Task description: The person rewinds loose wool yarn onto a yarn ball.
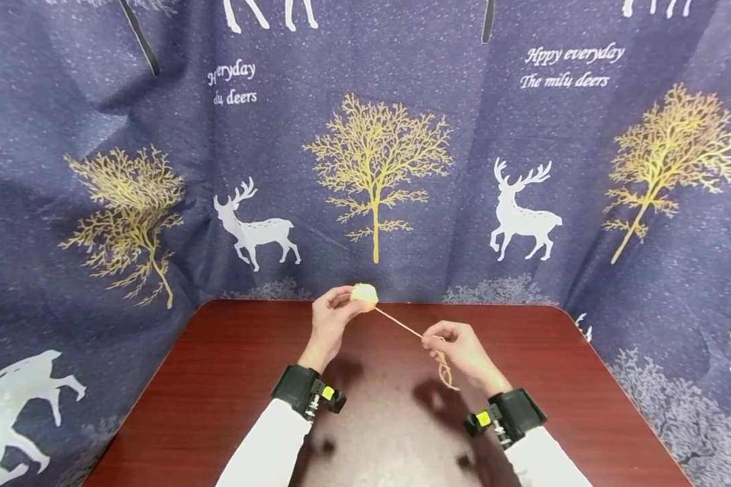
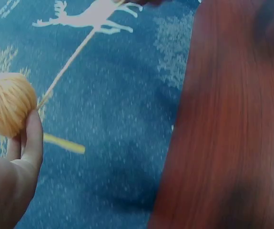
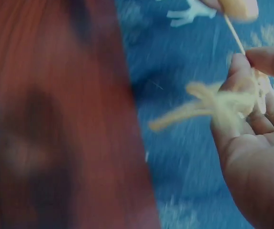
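Observation:
A small ball of pale yellow yarn is held up above the far part of the table by my left hand. In the left wrist view, fingers and thumb grip the wound ball from its sides. From the ball a straight strand runs down to my right hand, which pinches it between thumb and index finger. Past that pinch, a loose looped tail of yarn hangs below the right hand; it looks blurred in the right wrist view.
The reddish-brown table lies beneath both hands, its far edge close to the ball. Behind and beside it hangs a blue cloth printed with deer and trees. Each wrist wears a black strap with a small camera.

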`<action>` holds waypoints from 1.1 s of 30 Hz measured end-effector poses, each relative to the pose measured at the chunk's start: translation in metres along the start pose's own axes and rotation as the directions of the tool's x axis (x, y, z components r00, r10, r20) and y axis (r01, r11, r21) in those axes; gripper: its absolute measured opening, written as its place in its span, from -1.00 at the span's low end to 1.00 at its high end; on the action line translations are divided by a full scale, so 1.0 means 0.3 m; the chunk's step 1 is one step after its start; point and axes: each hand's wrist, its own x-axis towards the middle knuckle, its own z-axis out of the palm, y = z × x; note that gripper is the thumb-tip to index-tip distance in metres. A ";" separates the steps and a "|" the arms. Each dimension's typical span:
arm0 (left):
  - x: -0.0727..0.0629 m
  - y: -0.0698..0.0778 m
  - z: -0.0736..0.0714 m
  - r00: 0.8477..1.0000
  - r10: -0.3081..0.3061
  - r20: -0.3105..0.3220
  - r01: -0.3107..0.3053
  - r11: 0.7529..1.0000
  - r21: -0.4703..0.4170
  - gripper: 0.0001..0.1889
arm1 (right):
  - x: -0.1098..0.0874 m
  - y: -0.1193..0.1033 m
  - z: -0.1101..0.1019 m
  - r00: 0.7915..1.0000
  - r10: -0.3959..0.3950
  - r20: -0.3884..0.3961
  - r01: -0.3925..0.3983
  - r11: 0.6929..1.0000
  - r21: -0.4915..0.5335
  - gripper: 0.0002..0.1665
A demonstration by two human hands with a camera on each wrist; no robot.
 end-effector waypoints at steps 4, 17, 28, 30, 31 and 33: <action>0.014 0.006 -0.044 0.999 -0.002 -0.051 0.001 1.000 -0.014 -0.64 | -0.055 0.063 -0.123 0.997 0.074 -0.030 -0.075 0.996 -0.043 -0.73; 0.038 0.059 -0.136 0.985 0.045 -0.167 -0.055 0.997 -0.050 -0.72 | -0.215 0.176 -0.508 0.964 0.146 -0.224 -0.251 0.778 -0.576 -0.88; -0.020 0.069 -0.015 0.992 0.024 0.126 -0.048 0.980 0.194 -0.60 | -0.098 0.084 -0.248 0.985 -0.138 -0.107 0.048 0.803 -0.594 -0.90; -0.036 0.076 0.018 0.981 0.014 0.192 -0.053 0.978 0.200 -0.59 | -0.057 0.050 -0.156 0.976 -0.204 -0.073 0.142 0.856 -0.496 -0.85; -0.042 0.078 0.031 0.976 0.007 0.219 -0.051 0.979 0.197 -0.59 | -0.037 0.032 -0.110 0.970 -0.238 -0.056 0.192 0.884 -0.426 -0.81; -0.053 0.083 0.053 0.965 -0.005 0.261 -0.046 0.980 0.192 -0.60 | -0.004 -0.010 -0.024 0.959 -0.282 -0.023 0.268 0.930 -0.252 -0.71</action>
